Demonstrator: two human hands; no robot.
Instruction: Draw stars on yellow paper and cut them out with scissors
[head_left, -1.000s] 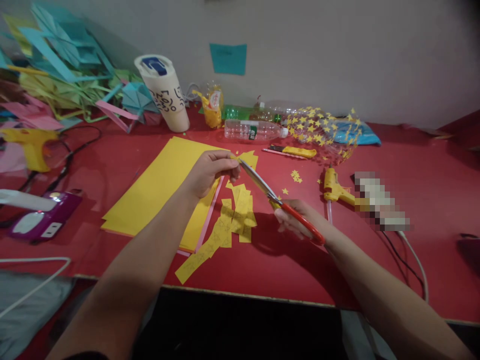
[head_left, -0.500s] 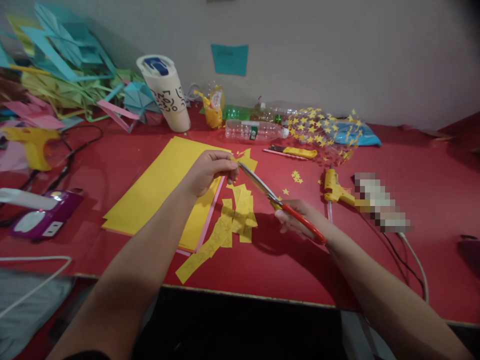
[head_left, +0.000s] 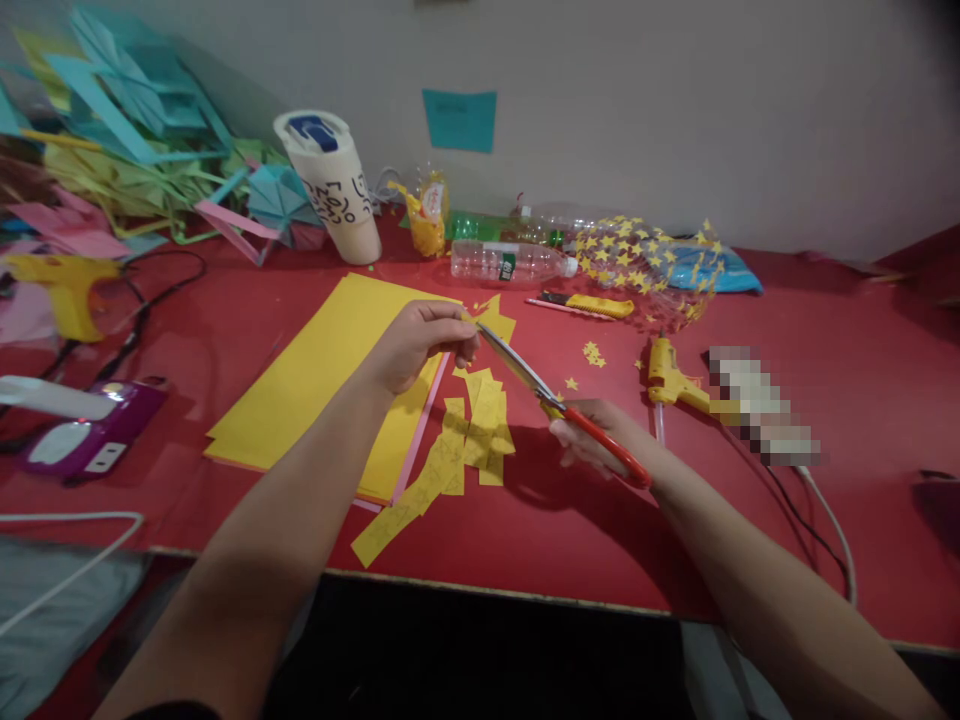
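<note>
My left hand [head_left: 431, 343] pinches a small piece of yellow paper [head_left: 468, 318], mostly hidden by the fingers. In my right hand [head_left: 596, 432] is a pair of scissors with red handles [head_left: 536, 385], its blade tips at the paper by my left fingertips. Below the hands lie several yellow paper strips [head_left: 450, 450] with stars drawn on them. Yellow paper sheets [head_left: 315, 370] are stacked under my left forearm, with a pink edge showing. Small cut-out stars [head_left: 594, 354] lie beyond the scissors, and yellow scraps [head_left: 495, 318] rest behind the blade tips.
A yellow glue gun [head_left: 667, 375] lies at right, another [head_left: 64, 290] at left by a purple power strip [head_left: 94, 430]. Behind stand a white tumbler [head_left: 334, 190], a clear bottle [head_left: 510, 262], a yellow cutter [head_left: 600, 305] and a star-covered clear piece [head_left: 637, 260]. Folded paper shapes [head_left: 150, 120] fill the back left.
</note>
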